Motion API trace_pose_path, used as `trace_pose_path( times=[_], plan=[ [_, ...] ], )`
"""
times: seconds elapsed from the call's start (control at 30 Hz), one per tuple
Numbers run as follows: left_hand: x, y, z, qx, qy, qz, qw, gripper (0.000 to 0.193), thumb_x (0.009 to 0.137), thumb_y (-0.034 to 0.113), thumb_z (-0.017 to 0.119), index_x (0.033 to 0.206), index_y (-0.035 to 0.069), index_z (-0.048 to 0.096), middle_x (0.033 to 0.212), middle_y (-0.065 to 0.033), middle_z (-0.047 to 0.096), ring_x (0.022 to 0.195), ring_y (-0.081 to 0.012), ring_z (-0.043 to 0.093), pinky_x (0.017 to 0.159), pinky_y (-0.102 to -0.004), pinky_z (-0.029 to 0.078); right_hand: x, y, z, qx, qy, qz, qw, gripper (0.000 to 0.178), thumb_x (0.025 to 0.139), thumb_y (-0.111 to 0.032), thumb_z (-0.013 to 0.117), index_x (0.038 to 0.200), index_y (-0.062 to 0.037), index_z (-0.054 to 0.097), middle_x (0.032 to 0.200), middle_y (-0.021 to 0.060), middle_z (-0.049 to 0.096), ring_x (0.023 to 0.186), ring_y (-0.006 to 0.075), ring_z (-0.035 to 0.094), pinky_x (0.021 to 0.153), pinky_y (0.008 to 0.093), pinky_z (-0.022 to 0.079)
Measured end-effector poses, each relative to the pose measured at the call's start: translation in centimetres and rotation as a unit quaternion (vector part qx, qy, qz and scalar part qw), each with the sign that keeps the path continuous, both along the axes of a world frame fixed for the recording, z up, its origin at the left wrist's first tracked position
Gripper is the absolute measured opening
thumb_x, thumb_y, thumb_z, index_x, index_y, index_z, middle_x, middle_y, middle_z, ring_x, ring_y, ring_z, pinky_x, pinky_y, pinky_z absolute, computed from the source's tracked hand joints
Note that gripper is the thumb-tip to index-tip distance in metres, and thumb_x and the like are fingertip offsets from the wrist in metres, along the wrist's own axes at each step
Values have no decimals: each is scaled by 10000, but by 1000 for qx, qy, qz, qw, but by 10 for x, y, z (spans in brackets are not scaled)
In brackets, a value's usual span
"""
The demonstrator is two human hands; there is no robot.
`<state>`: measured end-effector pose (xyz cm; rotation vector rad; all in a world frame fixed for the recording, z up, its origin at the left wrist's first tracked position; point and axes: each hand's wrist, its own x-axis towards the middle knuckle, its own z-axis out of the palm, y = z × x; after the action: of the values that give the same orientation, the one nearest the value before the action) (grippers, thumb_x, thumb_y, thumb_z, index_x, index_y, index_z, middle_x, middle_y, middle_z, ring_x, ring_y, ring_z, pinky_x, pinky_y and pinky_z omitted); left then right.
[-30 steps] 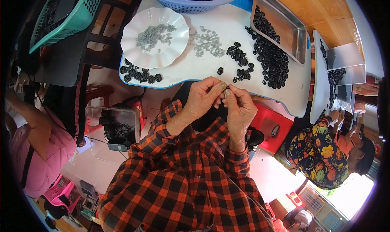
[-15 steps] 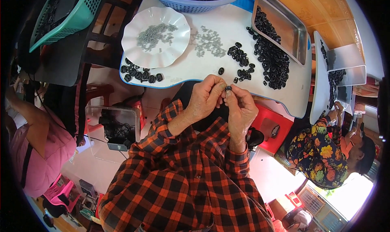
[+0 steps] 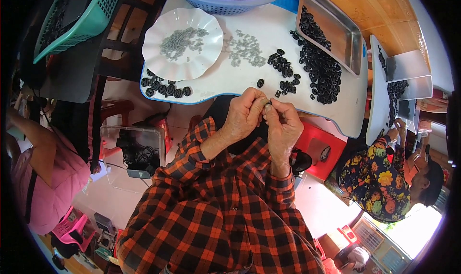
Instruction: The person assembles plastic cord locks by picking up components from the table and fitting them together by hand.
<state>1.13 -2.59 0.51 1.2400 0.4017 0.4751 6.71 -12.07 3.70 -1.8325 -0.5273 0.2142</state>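
Left hand (image 3: pixel 241 114), right hand (image 3: pixel 284 126), 1 dark piece (image 3: pixel 269 102) between

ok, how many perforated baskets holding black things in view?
2: green basket at upper left, blue basket at top centre. More may be hidden.
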Motion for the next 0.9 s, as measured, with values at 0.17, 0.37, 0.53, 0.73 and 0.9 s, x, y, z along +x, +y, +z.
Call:
trace_pose_path(
  times=[0.17, 0.37, 0.53, 0.73, 0.9],
  plan=[
    [1, 3, 2, -17, -8, 3, 1000, 138, 953, 117, 480, 910, -6, 523, 625, -12, 551, 493, -46, 503, 427, -197, 423, -1, -1, -1, 23, 77, -15, 997, 124, 837, 22, 606, 960, 30, 623, 800, 14, 601, 694, 58, 534, 622, 189, 447],
    [-1, 3, -2, -83, -33, -10, 996, 170, 960, 133, 470, 924, -24, 524, 668, -21, 565, 526, -45, 517, 454, -194, 455, -3, 1, 9, 38, 103, -15, 994, 133, 862, 7, 588, 992, 22, 611, 792, 12, 595, 690, 56, 527, 604, 190, 450],
    [-4, 3, 0, -63, -36, -25, 997, 170, 957, 133, 478, 933, -26, 535, 674, -19, 569, 541, -45, 523, 462, -194, 461, -4, 4, 15, 84, 155, -1, 984, 126, 854, -5, 604, 975, 29, 609, 755, 13, 596, 677, 60, 535, 596, 192, 454],
    [-10, 19, 10, -61, 29, 40, 997, 157, 952, 128, 486, 958, -12, 557, 686, -21, 587, 542, -41, 528, 470, -188, 460, 5, -7, 3, 59, 168, -29, 984, 150, 830, -37, 648, 965, 21, 618, 749, 17, 604, 644, 61, 539, 577, 188, 450],
    [-14, 36, 2, 194, 62, 112, 973, 84, 879, 75, 599, 912, 2, 623, 738, -36, 600, 580, -72, 550, 487, -213, 437, 9, -11, 3, 68, 163, -48, 983, 146, 831, -35, 649, 965, 15, 619, 781, 23, 614, 646, 61, 550, 580, 189, 463]
  ],
)
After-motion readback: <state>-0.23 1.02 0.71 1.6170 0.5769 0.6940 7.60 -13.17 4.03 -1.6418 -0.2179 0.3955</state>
